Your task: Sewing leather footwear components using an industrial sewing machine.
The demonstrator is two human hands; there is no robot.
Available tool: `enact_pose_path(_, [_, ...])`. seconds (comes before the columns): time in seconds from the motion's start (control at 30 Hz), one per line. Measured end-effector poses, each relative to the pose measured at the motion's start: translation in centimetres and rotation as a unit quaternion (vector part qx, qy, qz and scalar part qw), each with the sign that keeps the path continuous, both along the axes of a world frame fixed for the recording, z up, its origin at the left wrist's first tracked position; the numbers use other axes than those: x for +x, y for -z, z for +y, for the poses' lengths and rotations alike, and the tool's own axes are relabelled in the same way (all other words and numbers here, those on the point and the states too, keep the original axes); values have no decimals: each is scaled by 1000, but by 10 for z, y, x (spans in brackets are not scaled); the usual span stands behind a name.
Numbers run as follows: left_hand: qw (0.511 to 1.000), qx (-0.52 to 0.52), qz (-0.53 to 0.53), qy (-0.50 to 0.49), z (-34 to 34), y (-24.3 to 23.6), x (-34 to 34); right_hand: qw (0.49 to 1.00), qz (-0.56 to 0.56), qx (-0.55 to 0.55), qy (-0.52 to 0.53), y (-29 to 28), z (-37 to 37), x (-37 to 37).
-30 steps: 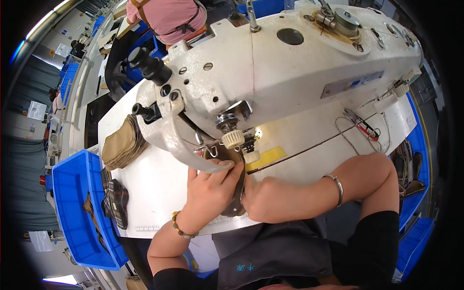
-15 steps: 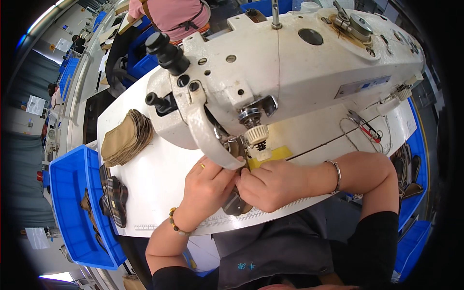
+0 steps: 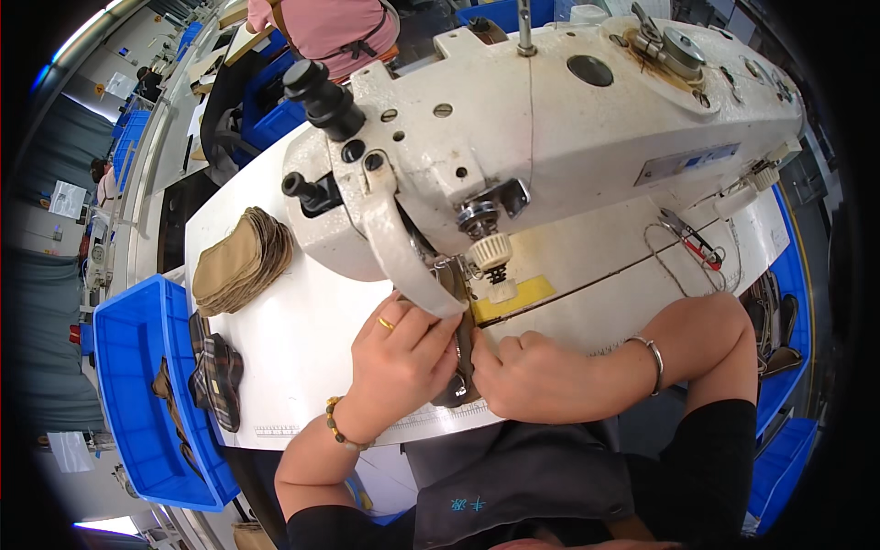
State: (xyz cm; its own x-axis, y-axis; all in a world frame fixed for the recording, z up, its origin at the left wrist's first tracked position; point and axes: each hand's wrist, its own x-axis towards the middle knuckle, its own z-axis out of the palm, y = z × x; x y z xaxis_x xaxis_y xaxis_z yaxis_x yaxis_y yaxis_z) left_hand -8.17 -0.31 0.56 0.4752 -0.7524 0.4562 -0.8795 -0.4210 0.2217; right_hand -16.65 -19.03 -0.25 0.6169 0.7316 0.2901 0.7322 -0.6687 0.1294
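Observation:
A narrow dark-brown fabric piece [image 3: 456,390], perhaps a shoe upper, lies under the head of a white sewing machine [image 3: 568,137], its near end toward the table's edge. My left hand [image 3: 403,353] grips its left side with bent fingers, a ring and a beaded bracelet showing. My right hand [image 3: 536,378] is closed at the right side, thumb and forefinger at the fabric's edge; a bangle circles the wrist. The machine's curved white guard hides the needle area and some left fingertips. A yellow patch [image 3: 522,298] shows on the bed beside the fabric.
Left on the white table lie a stack of tan sole-shaped pieces [image 3: 240,263] and plaid fabric pieces [image 3: 220,380]. A blue bin [image 3: 137,394] stands beyond the left edge. Red-handled snips [image 3: 692,240] rest at the right. A person in pink [image 3: 335,32] sits behind the machine.
My right hand has shifted slightly right and nearer me, uncovering more of the brown piece. The piece now lies straighter, pointing toward me. My left hand remains on it.

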Motion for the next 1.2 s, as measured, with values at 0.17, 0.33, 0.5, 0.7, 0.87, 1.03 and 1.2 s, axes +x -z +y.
enact_pose_path(0.17, [995, 31, -96, 2, 2, 2, -11, 998, -31, -42, -22, 7, 4, -2])
enact_pose_path(0.33, [992, 103, -57, 34, 3, 4, -7, 995, -46, 9, -90, 14, 8, 1])
enact_pose_path(0.5, [990, 120, -53, 43, 3, 7, -6, 996, -45, 39, -67, 19, 11, -4])
enact_pose_path(0.7, [987, 129, -77, 55, 1, 11, -8, 996, -25, 23, -81, 13, 7, -3])
enact_pose_path(0.87, [985, 139, -78, 62, 1, 9, -6, 997, -8, 25, -73, 9, 6, -2])
enact_pose_path(1.03, [994, 81, -50, 45, -7, 12, 14, 997, -58, 38, -34, 22, 7, 8])
enact_pose_path(1.2, [998, 54, -31, 32, -7, 19, 30, 991, -117, 46, -39, 25, 3, 24])
